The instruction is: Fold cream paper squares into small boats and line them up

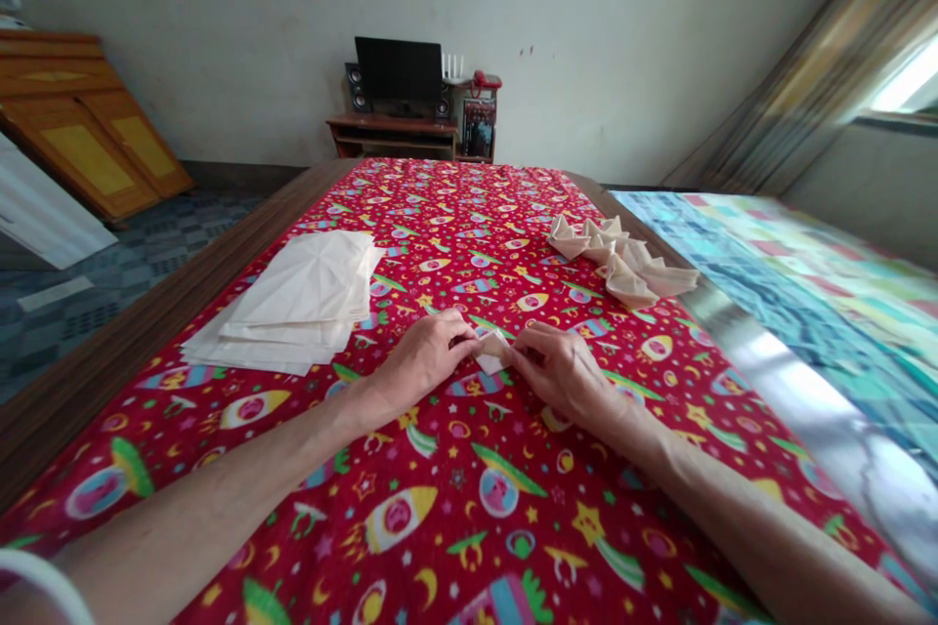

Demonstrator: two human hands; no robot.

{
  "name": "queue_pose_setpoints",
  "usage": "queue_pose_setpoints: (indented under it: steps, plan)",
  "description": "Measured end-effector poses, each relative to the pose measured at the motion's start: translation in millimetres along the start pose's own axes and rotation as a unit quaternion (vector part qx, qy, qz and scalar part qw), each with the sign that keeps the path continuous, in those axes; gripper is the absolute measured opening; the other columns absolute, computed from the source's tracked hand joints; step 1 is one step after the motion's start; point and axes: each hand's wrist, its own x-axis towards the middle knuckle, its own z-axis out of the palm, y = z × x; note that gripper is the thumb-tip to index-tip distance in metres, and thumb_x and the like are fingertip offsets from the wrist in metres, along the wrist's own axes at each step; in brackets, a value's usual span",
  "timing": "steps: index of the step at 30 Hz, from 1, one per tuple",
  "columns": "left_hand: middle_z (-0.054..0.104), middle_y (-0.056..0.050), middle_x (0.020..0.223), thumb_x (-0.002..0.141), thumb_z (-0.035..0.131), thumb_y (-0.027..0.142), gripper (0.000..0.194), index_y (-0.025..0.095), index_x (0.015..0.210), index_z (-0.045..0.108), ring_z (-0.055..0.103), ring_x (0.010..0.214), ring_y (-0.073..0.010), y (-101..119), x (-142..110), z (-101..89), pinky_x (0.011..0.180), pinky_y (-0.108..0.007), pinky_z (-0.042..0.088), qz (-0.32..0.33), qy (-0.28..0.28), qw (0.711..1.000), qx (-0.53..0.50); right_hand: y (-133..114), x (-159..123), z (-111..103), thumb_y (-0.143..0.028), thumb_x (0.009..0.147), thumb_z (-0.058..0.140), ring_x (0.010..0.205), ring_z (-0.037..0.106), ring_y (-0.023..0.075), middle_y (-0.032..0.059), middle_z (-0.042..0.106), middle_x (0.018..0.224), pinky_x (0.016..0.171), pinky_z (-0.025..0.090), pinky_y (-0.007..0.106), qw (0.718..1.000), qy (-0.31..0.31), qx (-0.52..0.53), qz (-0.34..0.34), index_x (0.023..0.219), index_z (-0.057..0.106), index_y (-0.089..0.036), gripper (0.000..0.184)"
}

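Note:
Between my two hands, over the middle of the red patterned cloth, is a small folded piece of cream paper (493, 352). My left hand (434, 352) pinches its left edge between thumb and fingers. On the other side, my right hand (557, 361) grips the right edge in the same way. Left of my hands lies a loose stack of cream paper sheets (300, 288) with crease lines on the top one. Several folded paper shapes with pointed tips (631, 269) sit together beyond my right hand, near the table's right side.
A red cloth (469, 488) printed with rockets and stars covers the table, whose brown edge (220, 293) shows at the left. To the right is a bed with a patterned cover (791, 293). A monitor (400, 73) on a small desk and a wooden cabinet (95, 127) stand farther back.

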Motion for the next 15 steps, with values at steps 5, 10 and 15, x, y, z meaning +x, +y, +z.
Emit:
queue_pose_setpoints:
  steps: [5,10,15]
  plan:
    - [0.060,0.000,0.078,0.086,0.058,0.025,0.015,0.017,0.076,0.066,0.057,0.071,-0.0121,4.0,1.0,-0.6,0.066,-0.023,0.044,-0.010,-0.003,1.000,0.029,-1.0,-1.9,1.3,-0.021,0.085,0.054,0.059,0.048,0.0098,0.0008,0.056,0.069,0.055,0.032,0.021,1.000,-0.018,0.004,0.025,0.073,0.060,-0.017,0.014]
    - [0.059,-0.001,0.078,0.088,0.055,0.026,0.019,0.016,0.074,0.064,0.058,0.074,-0.0129,3.6,-1.2,0.7,0.068,-0.023,0.045,0.017,-0.008,0.998,0.057,-5.7,-2.4,-3.1,-0.026,0.084,0.058,0.063,0.052,0.0113,0.0020,0.059,0.074,0.056,0.035,0.021,0.999,0.004,0.012,0.039,0.079,0.065,-0.019,0.011]
    - [0.059,-0.002,0.080,0.090,0.053,0.026,0.018,0.016,0.079,0.064,0.058,0.076,-0.0131,8.9,-6.0,-1.9,0.069,-0.023,0.045,0.049,-0.005,0.994,0.094,2.4,-3.5,0.3,-0.023,0.089,0.050,0.062,0.051,0.0109,0.0025,0.058,0.072,0.054,0.034,0.021,0.998,0.006,-0.053,-0.023,0.075,0.065,-0.017,0.021]
